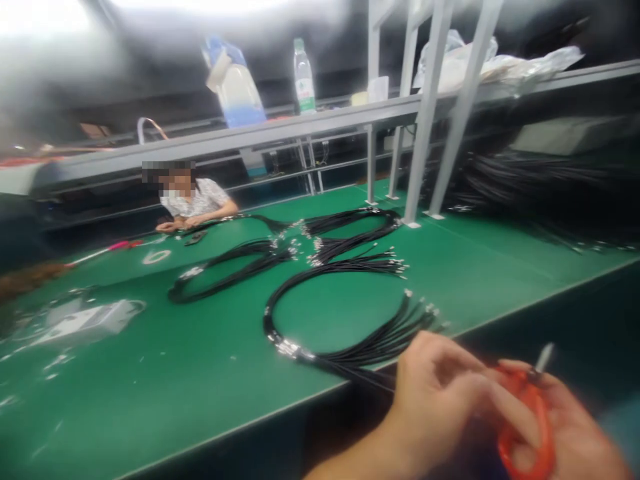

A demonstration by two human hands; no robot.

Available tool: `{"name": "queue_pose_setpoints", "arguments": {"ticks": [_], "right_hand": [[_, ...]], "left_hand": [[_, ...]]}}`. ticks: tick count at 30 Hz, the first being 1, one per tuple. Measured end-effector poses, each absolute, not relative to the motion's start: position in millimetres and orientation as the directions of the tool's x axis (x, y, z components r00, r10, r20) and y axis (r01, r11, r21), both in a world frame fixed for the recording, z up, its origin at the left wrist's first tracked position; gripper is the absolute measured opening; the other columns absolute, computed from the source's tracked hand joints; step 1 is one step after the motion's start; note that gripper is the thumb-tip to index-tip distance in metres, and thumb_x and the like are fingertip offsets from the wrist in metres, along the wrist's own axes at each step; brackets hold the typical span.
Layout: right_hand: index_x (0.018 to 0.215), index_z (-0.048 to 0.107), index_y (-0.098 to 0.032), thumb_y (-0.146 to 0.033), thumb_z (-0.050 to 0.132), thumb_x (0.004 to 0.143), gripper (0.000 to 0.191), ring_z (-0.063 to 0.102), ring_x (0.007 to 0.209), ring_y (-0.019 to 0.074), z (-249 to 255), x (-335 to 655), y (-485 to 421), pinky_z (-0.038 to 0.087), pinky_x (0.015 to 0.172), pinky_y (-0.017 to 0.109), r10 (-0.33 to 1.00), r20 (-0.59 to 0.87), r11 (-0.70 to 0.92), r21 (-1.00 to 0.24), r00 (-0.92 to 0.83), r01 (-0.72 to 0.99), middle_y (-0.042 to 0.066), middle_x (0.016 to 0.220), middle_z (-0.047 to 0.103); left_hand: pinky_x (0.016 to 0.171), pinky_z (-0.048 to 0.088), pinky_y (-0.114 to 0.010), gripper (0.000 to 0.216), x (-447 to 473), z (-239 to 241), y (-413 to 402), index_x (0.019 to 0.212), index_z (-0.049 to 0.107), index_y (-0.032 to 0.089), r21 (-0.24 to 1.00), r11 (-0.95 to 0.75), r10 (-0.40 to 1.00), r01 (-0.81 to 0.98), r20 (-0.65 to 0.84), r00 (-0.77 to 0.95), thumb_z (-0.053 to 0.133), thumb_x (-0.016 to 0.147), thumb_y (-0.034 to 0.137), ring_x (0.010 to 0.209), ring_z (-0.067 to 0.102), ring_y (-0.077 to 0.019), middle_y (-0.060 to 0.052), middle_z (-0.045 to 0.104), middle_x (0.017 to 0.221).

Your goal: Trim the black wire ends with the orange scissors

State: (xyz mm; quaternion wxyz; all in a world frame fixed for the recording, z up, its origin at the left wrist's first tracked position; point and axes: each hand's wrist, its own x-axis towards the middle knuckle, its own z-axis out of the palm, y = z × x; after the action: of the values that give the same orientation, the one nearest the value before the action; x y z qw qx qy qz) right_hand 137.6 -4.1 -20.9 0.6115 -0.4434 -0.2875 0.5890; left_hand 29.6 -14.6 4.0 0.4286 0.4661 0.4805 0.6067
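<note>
My right hand (575,420) is closed around red-handled scissors (547,427), their short metal blade pointing up and away. Beside it, my left hand (435,400) is curled with thumb and fingers together close to the scissors; what it pinches is hidden. A looped bundle of black cables (345,267) with metal-looking ends lies on the green table (200,373), bound by a pale band (290,348). One strand of it crosses the table's front edge and disappears behind my left hand.
More black cable bundles (235,287) lie farther back. A co-worker (200,197) sits across the table. Clear plastic packaging (90,320) and a tape roll (157,257) are at left. Grey posts (425,133) carry a shelf with a bottle (303,80) and a jug (240,87).
</note>
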Motion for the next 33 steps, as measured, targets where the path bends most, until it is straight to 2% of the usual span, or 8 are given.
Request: {"name": "queue_pose_setpoints", "arguments": {"ticks": [2, 6, 11, 15, 21, 23, 28, 33], "right_hand": [[0.087, 0.062, -0.021, -0.02, 0.085, 0.051, 0.044, 0.065, 0.057, 0.0161, -8.8, 131.0, -6.1, 0.054, 0.05, 0.021, 0.961, -0.243, -0.133, -0.82, 0.129, -0.557, 0.002, 0.07, 0.07], [0.088, 0.057, -0.022, -0.018, 0.079, 0.064, 0.032, 0.06, 0.058, 0.0108, -1.0, 124.0, -4.1, 0.051, 0.056, 0.02, 0.986, -0.165, -0.116, -0.739, 0.012, -0.664, -0.002, 0.071, 0.065], [0.09, 0.054, -0.022, -0.017, 0.074, 0.07, 0.029, 0.058, 0.056, 0.0082, -0.9, 123.9, -2.9, 0.05, 0.057, 0.019, 0.988, -0.153, -0.1, -0.726, 0.018, -0.68, -0.004, 0.072, 0.064], [0.092, 0.052, -0.021, -0.016, 0.076, 0.068, 0.034, 0.058, 0.055, 0.0075, 0.7, 123.0, -3.2, 0.049, 0.055, 0.018, 0.983, -0.181, -0.101, -0.711, 0.042, -0.696, -0.004, 0.072, 0.064], [0.093, 0.051, -0.021, -0.014, 0.075, 0.07, 0.034, 0.058, 0.055, 0.0065, 1.5, 121.2, -3.4, 0.048, 0.055, 0.016, 0.986, -0.163, -0.09, -0.719, 0.042, -0.689, -0.005, 0.072, 0.064], [0.091, 0.05, -0.021, -0.014, 0.073, 0.071, 0.032, 0.056, 0.054, 0.0068, 2.9, 121.3, -4.0, 0.047, 0.054, 0.016, 0.987, -0.151, -0.076, -0.739, 0.055, -0.67, -0.005, 0.068, 0.063], [0.093, 0.051, -0.021, -0.015, 0.075, 0.069, 0.034, 0.051, 0.051, 0.0052, 3.8, 121.5, -5.1, 0.043, 0.051, 0.014, 0.983, -0.159, -0.065, -0.76, 0.088, -0.646, -0.005, 0.068, 0.063], [0.093, 0.051, -0.021, -0.017, 0.076, 0.07, 0.034, 0.048, 0.048, 0.004, 3.2, 125.2, -1.5, 0.041, 0.048, 0.014, 0.987, -0.136, -0.055, -0.777, 0.082, -0.627, -0.005, 0.066, 0.063]], "left_hand": [[0.057, 0.05, -0.026, 0.008, 29.8, 6.5, -12.9, 0.066, 0.062, 0.016, 0.973, -0.178, 0.974, -0.149, 0.153, -0.167, 0.066, 0.072, 0.018, 0.064, 0.058, -0.0133, -0.003, 0.055, 0.082], [0.057, 0.049, -0.024, 0.011, 24.7, 4.8, -8.0, 0.068, 0.058, 0.015, 0.95, -0.173, 0.981, -0.261, 0.142, -0.132, 0.062, 0.077, 0.019, 0.06, 0.056, -0.0107, 0.0, 0.052, 0.079], [0.069, 0.05, -0.025, 0.006, 11.0, -0.8, -6.3, 0.082, 0.061, 0.017, 0.943, -0.306, 0.924, 0.129, 0.327, -0.198, 0.055, 0.084, 0.017, 0.077, 0.059, -0.0151, -0.003, 0.059, 0.083], [0.069, 0.053, -0.026, 0.021, 10.4, 3.4, -9.3, 0.096, 0.066, 0.022, 0.639, -0.514, 0.726, 0.572, 0.679, -0.106, 0.057, 0.08, 0.011, 0.08, 0.063, -0.0163, -0.006, 0.064, 0.096], [0.067, 0.054, -0.026, 0.012, 6.9, 4.1, -5.6, 0.082, 0.069, 0.021, 0.449, -0.506, 0.653, 0.737, 0.757, -0.012, 0.06, 0.079, 0.013, 0.072, 0.065, -0.0161, -0.007, 0.068, 0.091], [0.069, 0.052, -0.027, 0.013, 1.8, 3.5, -5.3, 0.081, 0.068, 0.02, 0.483, -0.46, 0.698, 0.745, 0.715, -0.033, 0.057, 0.081, 0.013, 0.079, 0.065, -0.0172, -0.008, 0.066, 0.095], [0.067, 0.05, -0.024, 0.017, 1.8, 5.7, -11.2, 0.096, 0.063, 0.021, 0.87, -0.268, 0.956, 0.413, 0.295, -0.001, 0.058, 0.081, 0.014, 0.074, 0.063, -0.0152, -0.003, 0.067, 0.087], [0.062, 0.045, -0.023, 0.009, 9.0, -0.4, -10.3, 0.073, 0.063, 0.016, 0.991, -0.068, 0.998, 0.115, 0.066, 0.019, 0.062, 0.08, 0.021, 0.065, 0.058, -0.0135, -0.001, 0.064, 0.07]]}}
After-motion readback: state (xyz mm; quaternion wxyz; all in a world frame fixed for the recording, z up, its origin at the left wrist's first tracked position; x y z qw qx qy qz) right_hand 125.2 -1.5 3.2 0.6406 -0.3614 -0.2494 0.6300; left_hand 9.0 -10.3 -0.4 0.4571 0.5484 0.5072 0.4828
